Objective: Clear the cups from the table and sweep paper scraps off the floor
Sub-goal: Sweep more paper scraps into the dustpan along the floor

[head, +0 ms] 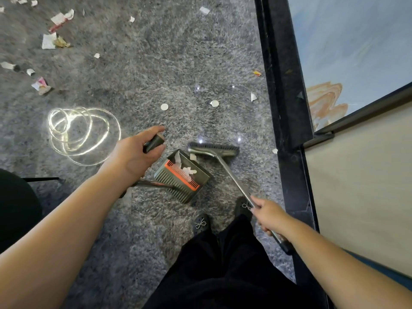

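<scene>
Gripping the dustpan (182,175) handle with our left hand (133,152), broom (214,149) shaft with our right hand (267,214), arms angled down. Scraps (187,169) sit in the pan; more scraps (51,40) far left. Risk: pan tips or a hard sweep flicks paper past the lip.
</scene>
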Demonstrator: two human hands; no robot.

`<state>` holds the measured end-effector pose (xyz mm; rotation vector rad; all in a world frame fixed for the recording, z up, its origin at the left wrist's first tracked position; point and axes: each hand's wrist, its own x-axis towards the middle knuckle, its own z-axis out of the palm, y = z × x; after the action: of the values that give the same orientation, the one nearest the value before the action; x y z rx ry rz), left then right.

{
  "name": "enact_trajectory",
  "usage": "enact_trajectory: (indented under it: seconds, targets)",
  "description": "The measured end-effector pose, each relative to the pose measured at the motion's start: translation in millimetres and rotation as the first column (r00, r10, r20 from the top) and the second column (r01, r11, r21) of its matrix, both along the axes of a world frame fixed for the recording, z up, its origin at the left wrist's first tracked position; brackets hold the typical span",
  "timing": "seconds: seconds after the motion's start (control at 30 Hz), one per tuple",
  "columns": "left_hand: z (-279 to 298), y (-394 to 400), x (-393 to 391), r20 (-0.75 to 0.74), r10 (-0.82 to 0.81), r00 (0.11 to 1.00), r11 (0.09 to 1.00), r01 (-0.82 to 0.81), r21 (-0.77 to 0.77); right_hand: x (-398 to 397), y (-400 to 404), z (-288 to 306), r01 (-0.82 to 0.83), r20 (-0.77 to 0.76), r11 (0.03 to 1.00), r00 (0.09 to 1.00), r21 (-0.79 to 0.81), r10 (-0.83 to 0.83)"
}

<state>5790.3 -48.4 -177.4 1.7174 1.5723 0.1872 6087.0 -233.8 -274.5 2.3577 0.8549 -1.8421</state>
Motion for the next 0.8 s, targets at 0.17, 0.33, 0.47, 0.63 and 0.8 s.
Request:
enact_trajectory:
  seconds: [0.17, 0.33, 0.47, 0.63, 0.8]
  targets:
    - [1.5, 6.1, 7.1, -0.010, -0.033, 0.999, 0.999, 0.033, 0.018, 2.6, 6.0, -0.5, -0.087, -0.019, 0.994, 0.996, -0.060, 0.086]
    - [4.1, 4.3, 5.6, -0.005, -0.051, 0.999, 0.998, 0.051, 0.020, 2.8, -37.1, 5.4, 0.085, -0.078, 0.992, 0.993, -0.090, -0.092]
    - [8.5, 4.5, -2.0, 0.006, -0.033, 0.999, 0.999, 0.033, -0.016, -2.5, -46.9, 10.6, 0.142, -0.069, 0.989, 0.987, -0.048, -0.145]
    - [6.6, 2.6, 0.9, -0.018, -0.047, 0.999, 0.999, 0.047, 0.001, 3.5, -23.3, 4.5, 0.100, -0.004, 0.995, 0.995, -0.005, -0.100]
    - [5.8, 3.4, 9.6, -0.013, -0.074, 0.997, 0.997, 0.073, -0.016, 4.0, -23.0, -1.8, 0.051, -0.019, 0.997, 0.998, -0.053, -0.052]
